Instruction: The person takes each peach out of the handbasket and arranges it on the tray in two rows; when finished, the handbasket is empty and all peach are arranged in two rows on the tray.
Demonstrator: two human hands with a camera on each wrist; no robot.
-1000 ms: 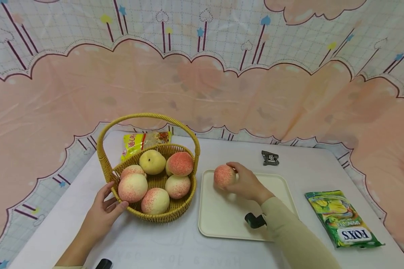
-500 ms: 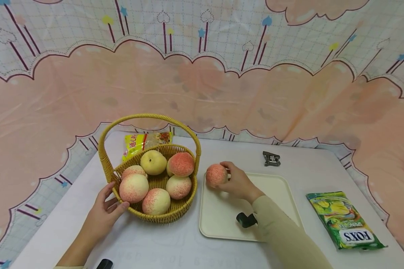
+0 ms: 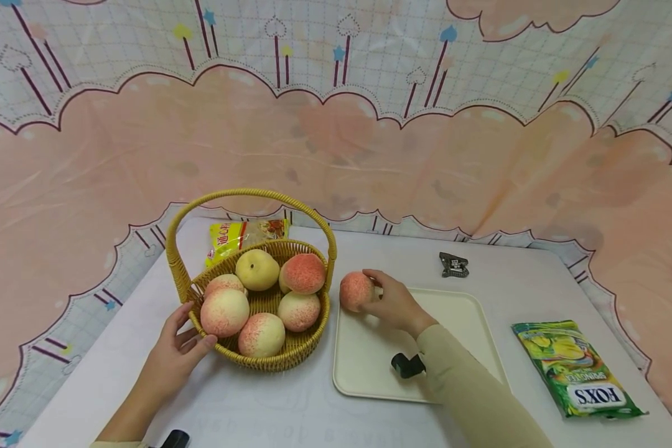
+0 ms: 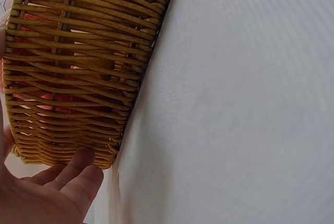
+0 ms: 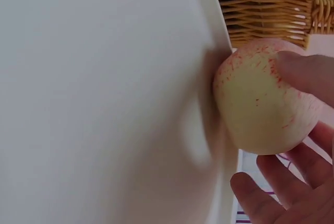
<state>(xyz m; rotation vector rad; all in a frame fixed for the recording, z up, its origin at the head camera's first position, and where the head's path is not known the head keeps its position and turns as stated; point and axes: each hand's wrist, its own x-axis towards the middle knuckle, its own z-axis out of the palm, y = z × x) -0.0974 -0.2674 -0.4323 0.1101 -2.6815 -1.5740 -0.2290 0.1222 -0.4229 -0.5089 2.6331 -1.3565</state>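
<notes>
A yellow wicker basket (image 3: 305,354) with a tall arched handle holds several peaches (image 3: 261,335). My left hand (image 3: 170,354) grips its near left rim, fingers against the woven side in the left wrist view and thumb at the front edge. My right hand (image 3: 394,302) holds another peach (image 3: 354,292) between thumb and fingers at the far left corner of a cream tray (image 3: 381,373). In the right wrist view, the thumb lies on this pale, red-speckled peach (image 5: 255,98), which appears against the tray's raised rim. Part of the tray is hidden under the right forearm.
Behind the basket lies a yellow snack packet (image 3: 224,239). A small black packet (image 3: 454,265) lies beyond the tray. To the tray's right is a green FOX'S bag (image 3: 579,370). A patterned cloth (image 3: 336,149) hangs behind the white table.
My right hand has moved left with the peach, from inside the tray to its far left corner. The left hand keeps its grip on the basket, which stays put.
</notes>
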